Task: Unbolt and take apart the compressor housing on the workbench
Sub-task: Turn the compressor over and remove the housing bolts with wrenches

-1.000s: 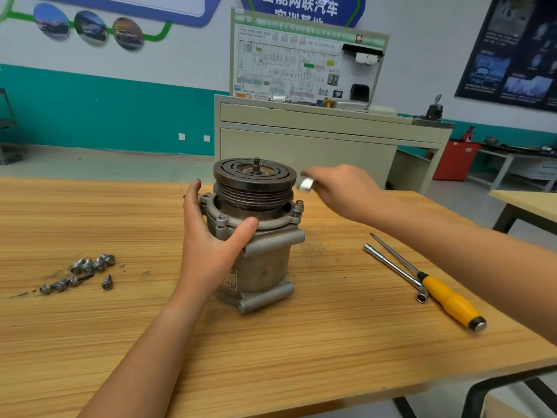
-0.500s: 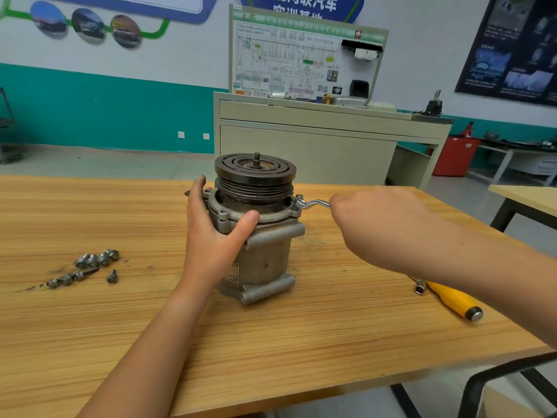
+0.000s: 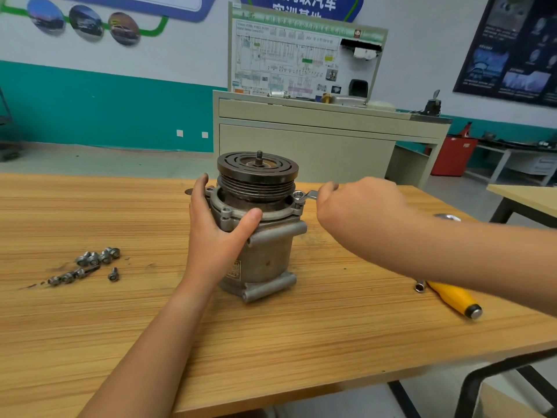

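The grey metal compressor (image 3: 265,257) stands upright on the wooden workbench (image 3: 301,342), its dark grooved pulley (image 3: 257,171) on top. My left hand (image 3: 220,233) grips the housing's left side, thumb on the front flange. My right hand (image 3: 358,206) holds a small silver wrench (image 3: 304,197) whose ring end sits on a bolt at the flange's right ear. Most of the wrench handle is hidden inside my fist.
Several loose bolts (image 3: 90,263) lie on the bench at the left. A yellow-handled screwdriver (image 3: 455,297) and a socket end (image 3: 419,286) lie to the right, partly under my right forearm. A beige cabinet (image 3: 316,140) stands behind the bench.
One second ago my right hand held the wrench above the pulley. It then came down and set the ring end on the right flange bolt, where it stays. My left hand kept its grip.
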Available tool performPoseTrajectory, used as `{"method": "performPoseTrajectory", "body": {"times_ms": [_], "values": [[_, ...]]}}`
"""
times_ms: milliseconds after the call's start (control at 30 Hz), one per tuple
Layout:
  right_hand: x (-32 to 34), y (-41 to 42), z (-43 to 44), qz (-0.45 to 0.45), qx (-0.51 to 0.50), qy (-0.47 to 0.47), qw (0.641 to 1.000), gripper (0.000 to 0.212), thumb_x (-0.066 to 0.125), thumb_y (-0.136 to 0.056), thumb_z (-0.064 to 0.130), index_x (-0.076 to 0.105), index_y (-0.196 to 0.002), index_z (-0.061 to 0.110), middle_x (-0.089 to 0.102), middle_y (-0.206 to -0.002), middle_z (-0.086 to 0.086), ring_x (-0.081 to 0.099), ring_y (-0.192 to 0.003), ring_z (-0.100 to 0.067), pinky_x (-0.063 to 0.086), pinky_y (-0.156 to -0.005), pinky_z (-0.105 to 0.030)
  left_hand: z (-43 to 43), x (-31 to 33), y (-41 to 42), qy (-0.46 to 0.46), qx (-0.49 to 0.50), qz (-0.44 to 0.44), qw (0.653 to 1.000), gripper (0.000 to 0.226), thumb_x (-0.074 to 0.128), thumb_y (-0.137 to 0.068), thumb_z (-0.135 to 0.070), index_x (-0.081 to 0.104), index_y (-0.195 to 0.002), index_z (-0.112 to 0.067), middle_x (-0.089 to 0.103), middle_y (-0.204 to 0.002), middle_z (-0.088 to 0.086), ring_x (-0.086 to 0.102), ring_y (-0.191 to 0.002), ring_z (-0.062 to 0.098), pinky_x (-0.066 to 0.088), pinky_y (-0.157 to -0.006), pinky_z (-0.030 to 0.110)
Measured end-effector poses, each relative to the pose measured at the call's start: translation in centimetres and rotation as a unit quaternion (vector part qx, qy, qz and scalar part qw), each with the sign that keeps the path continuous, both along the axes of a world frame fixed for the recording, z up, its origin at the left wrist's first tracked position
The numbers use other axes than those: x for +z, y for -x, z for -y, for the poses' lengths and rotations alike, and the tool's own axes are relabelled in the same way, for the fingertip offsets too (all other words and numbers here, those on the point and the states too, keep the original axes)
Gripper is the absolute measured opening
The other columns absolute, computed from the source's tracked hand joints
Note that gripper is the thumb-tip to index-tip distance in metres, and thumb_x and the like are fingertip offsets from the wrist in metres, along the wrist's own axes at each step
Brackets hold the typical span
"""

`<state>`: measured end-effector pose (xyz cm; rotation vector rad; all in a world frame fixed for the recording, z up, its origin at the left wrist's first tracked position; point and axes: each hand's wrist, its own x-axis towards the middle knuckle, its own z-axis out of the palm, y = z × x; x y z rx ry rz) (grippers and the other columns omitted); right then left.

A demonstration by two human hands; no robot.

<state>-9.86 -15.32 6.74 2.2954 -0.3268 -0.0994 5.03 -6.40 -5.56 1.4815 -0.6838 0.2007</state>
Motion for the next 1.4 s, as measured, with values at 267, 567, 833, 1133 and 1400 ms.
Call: {"method": "performPoseTrajectory", "body": {"times_ms": [267, 567, 833, 1133, 1400], "values": [[1.1, -0.5, 2.0, 0.012, -0.002, -0.061, 0.998, 0.019, 0.035, -0.094, 0.01, 0.052, -0.103, 0.009, 0.035, -0.06, 0.0, 0.033, -0.049, -0.013, 0.031, -0.046, -0.024, 0.0, 0.0, 0.1, 0.001, -0.003, -0.004, 1.0, 0.097, 0.063, -0.066, -0.052, 0.014, -0.148, -0.034, 0.023, -0.137, -0.022, 0.024, -0.129, -0.002, 0.025, -0.097, 0.017], [0.5, -0.4, 2.1, -0.013, 0.029, 0.032, 0.999, 0.022, 0.037, -0.093, 0.003, 0.047, -0.112, 0.005, 0.027, -0.058, -0.001, 0.026, -0.044, -0.015, 0.022, -0.038, -0.025, 0.1, 0.0, 0.0, 0.0, -0.002, -0.005, 1.0, 0.095, 0.063, -0.067, -0.053, 0.015, -0.147, -0.034, 0.025, -0.136, -0.02, 0.028, -0.129, 0.0, 0.026, -0.093, 0.011], [-0.8, -0.6, 4.5, 0.024, 0.062, 0.036, 0.997, 0.016, 0.035, -0.093, 0.007, 0.042, -0.107, 0.004, 0.031, -0.051, -0.002, 0.03, -0.039, -0.015, 0.022, -0.036, -0.023, 0.0, 0.1, 0.1, 0.004, 0.0, -0.003, 1.0, 0.095, 0.062, -0.067, -0.052, 0.015, -0.147, -0.033, 0.023, -0.134, -0.023, 0.024, -0.125, -0.006, 0.022, -0.087, 0.004], [-0.1, -4.2, 8.3, 0.029, 0.11, 0.036, 0.993, 0.012, 0.04, -0.093, 0.006, 0.045, -0.104, 0.008, 0.037, -0.059, 0.002, 0.038, -0.048, -0.015, 0.03, -0.043, -0.025, 0.0, 0.0, 0.0, -0.002, -0.001, -0.014, 1.0, 0.101, 0.062, -0.061, -0.06, 0.014, -0.147, -0.036, 0.025, -0.14, -0.018, 0.027, -0.132, 0.003, 0.027, -0.098, 0.021], [-6.1, -6.0, 10.4, 0.524, 0.122, -0.481, 0.692, 0.023, 0.04, -0.098, 0.015, 0.055, -0.114, 0.009, 0.067, -0.089, -0.007, 0.063, -0.078, -0.026, 0.053, -0.065, -0.035, -1.3, 1.9, 1.5, -0.011, 0.092, 0.224, 0.97, 0.07, 0.069, -0.075, -0.038, 0.038, -0.136, -0.021, 0.035, -0.137, -0.003, 0.033, -0.131, 0.012, 0.031, -0.11, 0.048]]}}
